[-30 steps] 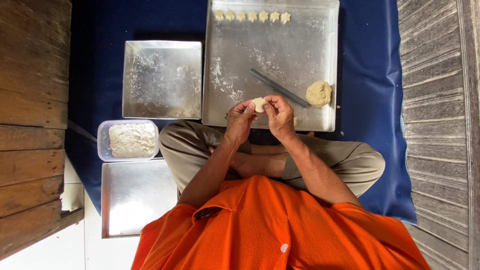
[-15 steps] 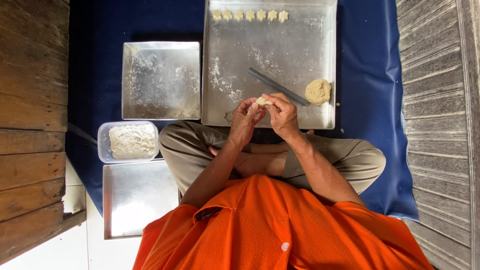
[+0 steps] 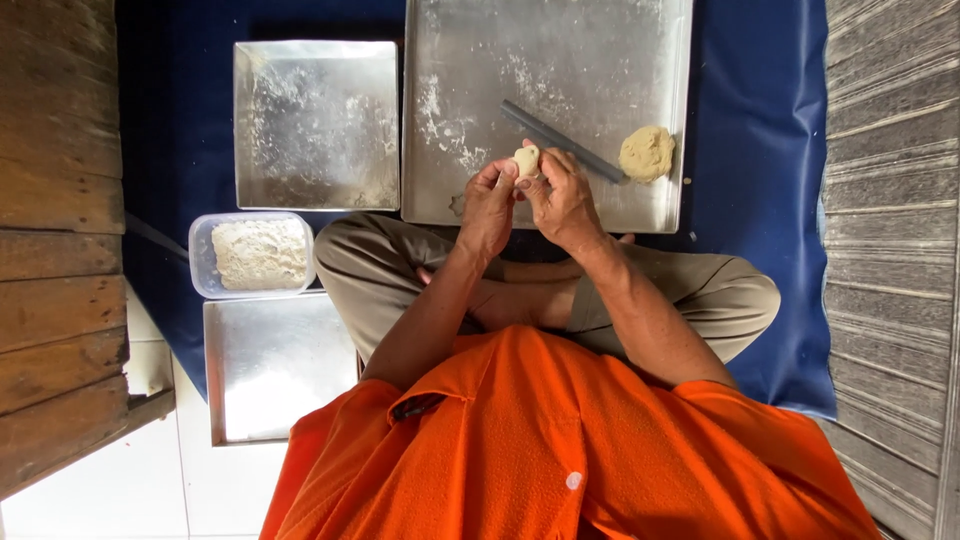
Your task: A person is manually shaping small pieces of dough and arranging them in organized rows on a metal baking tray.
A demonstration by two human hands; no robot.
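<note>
A small pale piece of dough (image 3: 526,160) is pinched between the fingertips of both hands, above the near edge of the large floured metal tray (image 3: 470,60). My left hand (image 3: 487,203) grips it from the left and my right hand (image 3: 562,198) from the right. On the tray, right of my hands, lies a dark grey rolling stick (image 3: 562,141), and past its end sits a larger lump of dough (image 3: 646,153). I sit cross-legged in an orange shirt.
A smaller floured square tray (image 3: 316,125) lies to the left. Nearer me are a clear plastic tub of crumbly filling (image 3: 257,254) and another metal tray (image 3: 270,365). All rest on a blue mat (image 3: 765,180). Wooden planks (image 3: 55,230) flank the left, boards the right.
The view has tilted down, so the row of shaped pieces at the tray's far edge is out of frame. My fingers keep working the dough piece.
</note>
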